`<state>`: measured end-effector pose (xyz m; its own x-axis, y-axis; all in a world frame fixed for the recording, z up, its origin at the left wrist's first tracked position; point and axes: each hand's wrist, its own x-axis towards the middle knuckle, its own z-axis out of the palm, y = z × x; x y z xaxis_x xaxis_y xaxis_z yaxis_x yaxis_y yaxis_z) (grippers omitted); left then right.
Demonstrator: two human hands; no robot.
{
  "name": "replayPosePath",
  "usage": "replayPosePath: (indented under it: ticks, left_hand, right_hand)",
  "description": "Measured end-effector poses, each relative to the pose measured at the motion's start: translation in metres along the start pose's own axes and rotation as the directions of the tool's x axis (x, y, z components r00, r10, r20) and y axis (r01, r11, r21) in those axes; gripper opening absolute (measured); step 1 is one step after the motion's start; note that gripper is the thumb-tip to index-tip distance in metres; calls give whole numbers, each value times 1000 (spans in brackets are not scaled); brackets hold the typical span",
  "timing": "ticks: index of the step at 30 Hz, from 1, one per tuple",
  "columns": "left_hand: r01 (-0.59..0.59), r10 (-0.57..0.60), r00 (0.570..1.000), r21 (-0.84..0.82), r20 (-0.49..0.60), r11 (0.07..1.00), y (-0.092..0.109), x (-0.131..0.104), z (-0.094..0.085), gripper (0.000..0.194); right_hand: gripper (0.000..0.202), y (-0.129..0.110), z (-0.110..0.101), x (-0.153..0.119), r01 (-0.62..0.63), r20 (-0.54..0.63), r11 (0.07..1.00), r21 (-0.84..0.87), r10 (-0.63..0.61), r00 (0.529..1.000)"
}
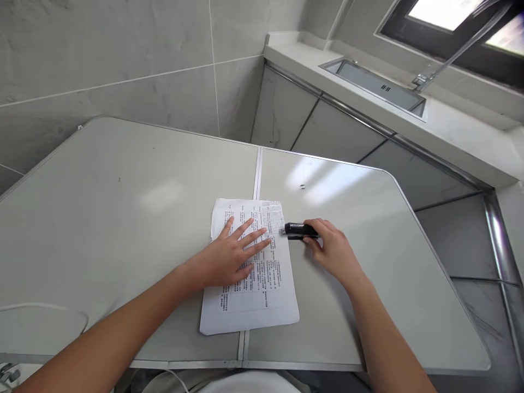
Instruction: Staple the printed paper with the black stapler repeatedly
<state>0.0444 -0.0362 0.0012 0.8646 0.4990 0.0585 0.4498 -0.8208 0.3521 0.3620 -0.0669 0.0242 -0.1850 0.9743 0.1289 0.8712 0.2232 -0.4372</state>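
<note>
Printed paper sheets (256,311) lie on the folding table, across its middle seam. My left hand (237,248) is spread flat on them, fingers apart, pressing the page down. In my right hand (333,245) is a black stapler (301,229), gripped at its rear between thumb and fingers. The stapler's nose meets the right edge of the paper, near the upper part. Whether its jaws have closed on the paper is too small to tell.
The pale folding table (172,164) has a metal seam down the middle. Small metal bits (302,186) lie beyond the stapler. A white cable (36,305) is at the left. Behind stand a counter with a sink (376,87) and a tiled wall (123,49).
</note>
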Motion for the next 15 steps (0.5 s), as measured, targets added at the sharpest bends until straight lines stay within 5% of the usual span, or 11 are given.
replayPosePath:
  ticks: [9, 12, 15]
  left_hand:
    - [10, -11, 1000, -36, -23, 999, -8, 0, -3, 65]
    - [86, -108, 981, -141, -158, 986, -15, 1, -10, 52]
    - [164, -263, 896, -285, -358, 944, -26, 0, -18, 32]
  right_hand:
    - [22, 16, 13, 9, -202, -109, 979, 42, 205, 973]
    - [20, 14, 15, 10, -273, -257, 962, 25, 270, 928]
    - [20, -1, 12, 10, -279, -464, 960, -12, 242, 852]
